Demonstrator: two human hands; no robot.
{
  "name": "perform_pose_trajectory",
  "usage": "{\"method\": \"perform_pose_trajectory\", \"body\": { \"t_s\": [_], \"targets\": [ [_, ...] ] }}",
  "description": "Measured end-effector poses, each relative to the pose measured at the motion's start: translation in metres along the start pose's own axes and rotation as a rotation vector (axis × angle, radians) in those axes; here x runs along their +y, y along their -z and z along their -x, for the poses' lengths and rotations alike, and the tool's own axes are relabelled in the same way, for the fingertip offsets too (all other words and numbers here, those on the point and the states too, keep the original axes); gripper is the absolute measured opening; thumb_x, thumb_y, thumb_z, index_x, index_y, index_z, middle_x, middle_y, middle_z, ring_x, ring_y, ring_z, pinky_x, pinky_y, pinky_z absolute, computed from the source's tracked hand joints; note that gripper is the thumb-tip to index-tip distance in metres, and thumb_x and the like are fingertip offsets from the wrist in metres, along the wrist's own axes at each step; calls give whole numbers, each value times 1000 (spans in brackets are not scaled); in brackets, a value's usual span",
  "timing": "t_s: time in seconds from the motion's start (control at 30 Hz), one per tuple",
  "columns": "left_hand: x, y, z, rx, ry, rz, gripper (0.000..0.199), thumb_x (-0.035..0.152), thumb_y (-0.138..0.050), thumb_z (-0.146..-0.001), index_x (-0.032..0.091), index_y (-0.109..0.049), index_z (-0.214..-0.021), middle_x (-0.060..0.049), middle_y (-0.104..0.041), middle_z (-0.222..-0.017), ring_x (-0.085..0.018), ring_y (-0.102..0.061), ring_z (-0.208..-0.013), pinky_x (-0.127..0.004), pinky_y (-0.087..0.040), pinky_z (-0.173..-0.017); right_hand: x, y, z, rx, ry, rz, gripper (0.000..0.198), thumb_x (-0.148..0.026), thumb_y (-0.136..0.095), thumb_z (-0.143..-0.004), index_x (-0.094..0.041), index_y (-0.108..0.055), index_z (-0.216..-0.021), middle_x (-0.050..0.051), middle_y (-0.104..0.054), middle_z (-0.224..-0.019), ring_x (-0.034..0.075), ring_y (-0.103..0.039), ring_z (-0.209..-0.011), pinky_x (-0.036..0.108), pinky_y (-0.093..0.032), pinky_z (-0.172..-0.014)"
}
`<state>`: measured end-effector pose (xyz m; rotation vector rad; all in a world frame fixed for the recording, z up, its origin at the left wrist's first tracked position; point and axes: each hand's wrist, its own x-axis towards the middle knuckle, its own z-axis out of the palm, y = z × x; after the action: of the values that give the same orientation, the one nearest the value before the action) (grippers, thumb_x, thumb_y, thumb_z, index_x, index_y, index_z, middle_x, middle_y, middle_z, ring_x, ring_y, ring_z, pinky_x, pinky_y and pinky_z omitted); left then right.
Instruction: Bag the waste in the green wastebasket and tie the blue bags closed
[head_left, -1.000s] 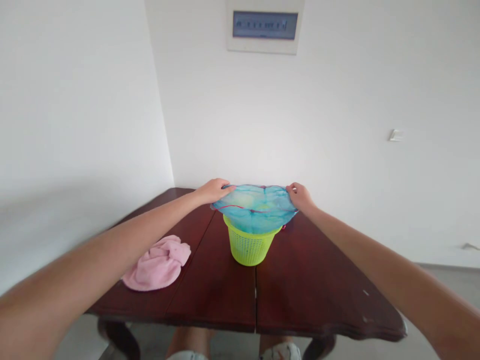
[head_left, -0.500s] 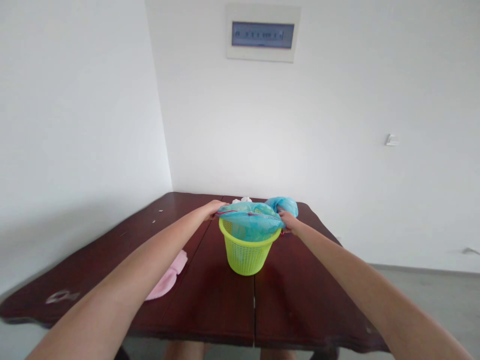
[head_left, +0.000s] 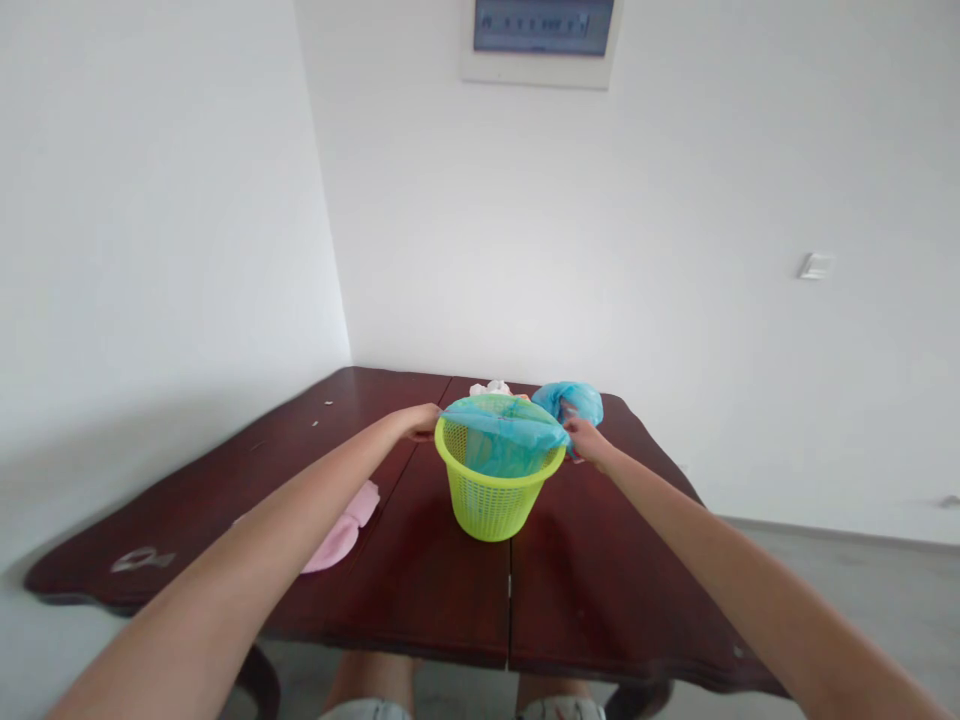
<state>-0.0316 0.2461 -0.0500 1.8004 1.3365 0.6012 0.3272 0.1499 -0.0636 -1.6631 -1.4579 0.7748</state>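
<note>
Left hand [head_left: 422, 422], right hand [head_left: 588, 441] pinching blue bag [head_left: 510, 424] at green basket [head_left: 491, 508]; marks on panel [head_left: 541, 68] unreadable.

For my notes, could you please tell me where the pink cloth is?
In the head view, the pink cloth lies on the table, left of the green basket, partly hidden by the left forearm.

Table [head_left: 427, 590]: dark red-brown, glossy, lengthwise seams, wavy edge; pale mark [head_left: 142, 560] at near left corner. Pink cloth [head_left: 341, 540] lies crumpled left of centre, partly hidden. Two small white scraps [head_left: 328, 403] farther back. White crumpled item [head_left: 490, 387] near far edge, unclear what. Far wall [head_left: 525, 230]: panel [head_left: 541, 40] with bluish window, top cut off; white switch [head_left: 816, 266] to right. Grey floor [head_left: 840, 580] beyond.
</note>
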Motion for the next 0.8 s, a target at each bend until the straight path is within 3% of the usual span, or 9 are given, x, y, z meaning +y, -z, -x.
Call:
{"method": "perform_pose_trajectory", "body": {
  "t_s": [0.1,0.17,0.23,0.33,0.43,0.57,0.63,0.73,0.8],
  "targets": [
    [-4,23,24,120,-176,-46,55,72,-69,-110,19,-81,-120,-19,-85,-132,-38,-74,-137,-48,-61,-116,-1,17,6,63,221,-6,47,-71,-74,-104,-24,-73,-93,11,-81,-99,32,-76,-108,44,-67,-95],
    [-4,32,46,70,-388,-116,57,73,-64,-113,23,-83,-133,-18,-78,-160,-39,-61,-159,-52,-46,-137,-1,25,18,12,338,4,50,-74,-73,-104,-25,-80,-99,12,-83,-119,34,-73,-128,48,-63,-114],
    [-2,33,68,-41,-610,-254,49,71,-72,-110,26,-87,-123,-15,-73,-169,-40,-54,-167,-55,-33,-145,0,27,32,-77,462,69,47,-73,-79,-101,-26,-85,-99,12,-82,-133,36,-70,-139,52,-60,-122],
    [1,27,89,-127,-721,-394,45,69,-83,-106,26,-79,-96,-15,-84,-145,-39,-69,-147,-54,-44,-134,2,25,50,-165,616,184,36,-63,-82,-104,-26,-86,-102,13,-78,-142,35,-70,-140,52,-63,-117],
    [2,20,92,-103,-701,-399,52,76,-84,-104,25,-76,-110,-12,-84,-124,-34,-77,-121,-49,-58,-116,7,23,58,-178,627,135,32,-58,-83,-106,-27,-85,-108,14,-75,-146,32,-73,-133,45,-70,-100],
    [2,14,82,-56,-834,-504,94,90,-88,-93,29,-67,-161,-20,-63,-175,-47,-55,-165,-66,-37,-142,16,27,65,-196,639,72,27,-57,-84,-109,-31,-88,-115,13,-67,-159,26,-74,-111,41,-71,-86],
    [3,10,75,-84,-849,-553,96,94,-82,-96,30,-64,-165,-19,-68,-172,-47,-58,-163,-69,-30,-144,20,30,71,-207,660,71,21,-50,-80,-112,-32,-89,-118,12,-63,-162,24,-75,-107,43,-71,-89],
    [4,2,69,-44,-894,-537,84,99,-72,-99,25,-73,-140,-14,-83,-132,-40,-77,-125,-56,-55,-119,24,30,81,-205,689,47,18,-42,-77,-114,-32,-91,-120,13,-62,-157,27,-76,-116,44,-71,-92],
    [2,-4,67,55,-960,-527,76,99,-69,-101,24,-71,-112,-9,-79,-107,-32,-75,-98,-45,-58,-92,26,28,87,-176,735,72,17,-39,-77,-114,-32,-92,-119,13,-65,-144,30,-74,-120,48,-70,-99]
  ]
}}
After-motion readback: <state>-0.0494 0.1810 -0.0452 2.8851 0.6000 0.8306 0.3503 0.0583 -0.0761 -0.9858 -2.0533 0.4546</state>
